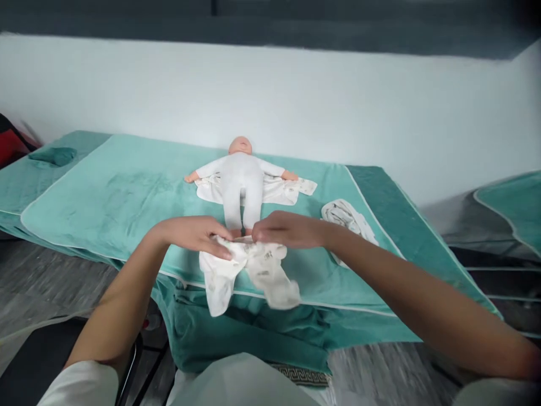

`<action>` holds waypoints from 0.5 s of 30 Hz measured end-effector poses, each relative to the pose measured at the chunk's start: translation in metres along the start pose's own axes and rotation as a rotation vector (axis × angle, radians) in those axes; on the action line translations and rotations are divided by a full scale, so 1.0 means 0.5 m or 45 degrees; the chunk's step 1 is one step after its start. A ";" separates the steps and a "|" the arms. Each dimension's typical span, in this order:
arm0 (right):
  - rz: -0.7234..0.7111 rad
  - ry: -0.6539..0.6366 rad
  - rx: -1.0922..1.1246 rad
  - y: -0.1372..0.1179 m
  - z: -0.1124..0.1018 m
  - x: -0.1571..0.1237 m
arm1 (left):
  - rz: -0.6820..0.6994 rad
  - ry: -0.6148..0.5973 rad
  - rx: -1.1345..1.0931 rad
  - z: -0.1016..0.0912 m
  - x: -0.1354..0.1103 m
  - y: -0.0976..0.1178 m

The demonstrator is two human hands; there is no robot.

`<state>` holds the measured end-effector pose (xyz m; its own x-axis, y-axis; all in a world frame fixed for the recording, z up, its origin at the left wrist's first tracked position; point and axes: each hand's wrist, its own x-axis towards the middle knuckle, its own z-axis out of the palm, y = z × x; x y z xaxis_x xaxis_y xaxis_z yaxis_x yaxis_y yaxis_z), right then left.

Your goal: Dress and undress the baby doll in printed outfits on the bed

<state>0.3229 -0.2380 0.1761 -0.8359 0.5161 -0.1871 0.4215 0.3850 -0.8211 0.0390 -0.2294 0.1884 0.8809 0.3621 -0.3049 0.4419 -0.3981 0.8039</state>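
A baby doll [242,169] in a white body suit lies on its back, arms spread, head toward the wall. At its feet, my left hand [198,234] grips one side of the waistband of small white printed baby pants [224,270]. My right hand [287,228] is closed on the other side of that waistband. Both legs of the pants hang toward me over the bed's near edge. My hands partly hide the doll's feet. Beneath the doll's back and arms, a white printed baby shirt [279,190] is spread out.
A bundled white printed cloth [349,217] lies to the right on the green bed cover [139,192]. The white wall [338,107] rises behind the bed. A black chair [42,361] stands at the lower left, and another green-covered surface [513,206] is at the right.
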 end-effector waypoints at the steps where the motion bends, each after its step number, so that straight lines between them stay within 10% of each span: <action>1: 0.026 -0.004 -0.111 -0.011 -0.001 0.003 | -0.028 0.022 0.046 -0.001 -0.001 0.013; 10: -0.279 0.362 -0.012 -0.065 -0.028 0.014 | -0.009 0.596 0.113 -0.012 -0.014 0.066; 15: -0.474 0.447 0.051 -0.091 -0.027 0.023 | 0.184 0.442 -0.174 -0.017 -0.006 0.079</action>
<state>0.2988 -0.2390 0.2187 -0.7552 0.5784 0.3086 0.0982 0.5652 -0.8191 0.0525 -0.2387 0.2254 0.8121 0.5834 -0.0117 0.2703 -0.3583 0.8936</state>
